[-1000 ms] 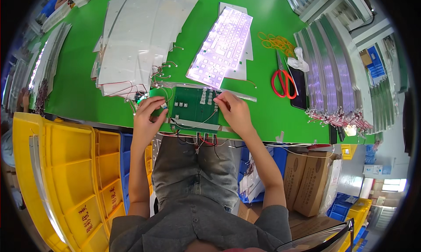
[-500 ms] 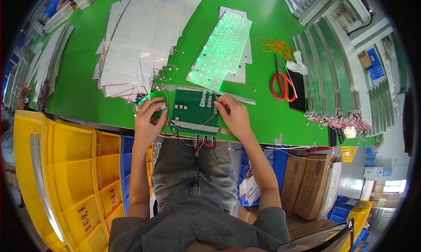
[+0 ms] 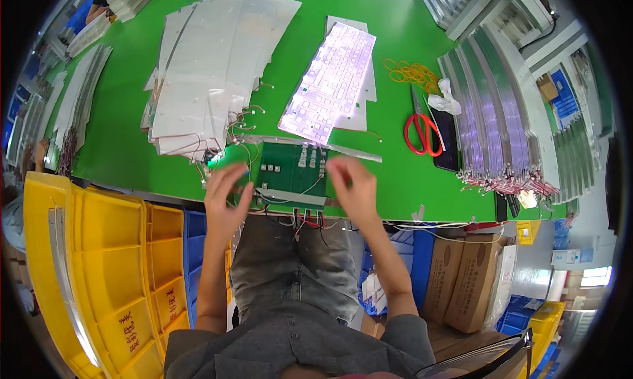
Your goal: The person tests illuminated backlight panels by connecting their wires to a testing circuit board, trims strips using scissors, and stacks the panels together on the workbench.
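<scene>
One green circuit board (image 3: 292,171) sits at the tabletop edge, one lit keyboard sheet (image 3: 330,84) beyond it, one pair of red scissors (image 3: 422,128), one heap of yellow rubber bands (image 3: 412,71), and two hands.

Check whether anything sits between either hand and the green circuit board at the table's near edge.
Nothing visible does. The left hand is at the left edge of the green circuit board and the right hand at its right edge, each close against it. Thin wires hang off the board's near side, below and between the hands.
</scene>
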The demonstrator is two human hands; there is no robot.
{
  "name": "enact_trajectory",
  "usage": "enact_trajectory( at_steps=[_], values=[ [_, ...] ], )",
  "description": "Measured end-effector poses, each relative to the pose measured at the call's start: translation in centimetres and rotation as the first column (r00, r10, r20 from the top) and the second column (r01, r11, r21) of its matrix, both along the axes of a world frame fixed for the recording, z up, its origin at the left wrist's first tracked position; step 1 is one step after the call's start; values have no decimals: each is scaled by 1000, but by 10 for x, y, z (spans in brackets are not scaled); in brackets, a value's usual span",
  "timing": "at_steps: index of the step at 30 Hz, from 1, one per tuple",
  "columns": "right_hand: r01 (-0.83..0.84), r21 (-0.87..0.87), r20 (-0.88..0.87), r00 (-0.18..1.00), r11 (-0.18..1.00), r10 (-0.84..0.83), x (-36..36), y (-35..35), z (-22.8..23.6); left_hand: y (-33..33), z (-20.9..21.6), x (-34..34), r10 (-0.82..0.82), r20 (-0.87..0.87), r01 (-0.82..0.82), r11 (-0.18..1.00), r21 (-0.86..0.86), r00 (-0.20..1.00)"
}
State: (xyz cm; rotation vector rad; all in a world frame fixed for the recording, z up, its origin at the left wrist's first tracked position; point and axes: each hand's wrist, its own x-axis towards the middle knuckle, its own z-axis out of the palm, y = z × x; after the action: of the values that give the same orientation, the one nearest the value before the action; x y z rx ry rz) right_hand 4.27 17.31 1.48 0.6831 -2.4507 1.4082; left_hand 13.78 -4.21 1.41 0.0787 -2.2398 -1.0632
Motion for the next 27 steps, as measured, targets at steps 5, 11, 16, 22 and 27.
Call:
enact_trajectory(
  at_steps=[5,11,16,22,27],
  values=[
    [-836,-310,160,424,453,891,101,-9,41,45,3,52,-623,-18,536,658,529,782],
    [-827,-551,74,81,109,994,183,-71,25,148,-82,76,-991,95,440,45,897,-93],
    [-823,-547,145,89,154,985,180,-70,35,181,-114,89,-994,69,267,44,963,-85],
    [-813,-532,191,158,237,969,184,-65,23,170,-109,87,-972,132,270,76,960,-197],
    [-761,-598,143,206,250,968,187,-70,29,177,-119,94,-966,178,281,120,952,-190]
  ],
)
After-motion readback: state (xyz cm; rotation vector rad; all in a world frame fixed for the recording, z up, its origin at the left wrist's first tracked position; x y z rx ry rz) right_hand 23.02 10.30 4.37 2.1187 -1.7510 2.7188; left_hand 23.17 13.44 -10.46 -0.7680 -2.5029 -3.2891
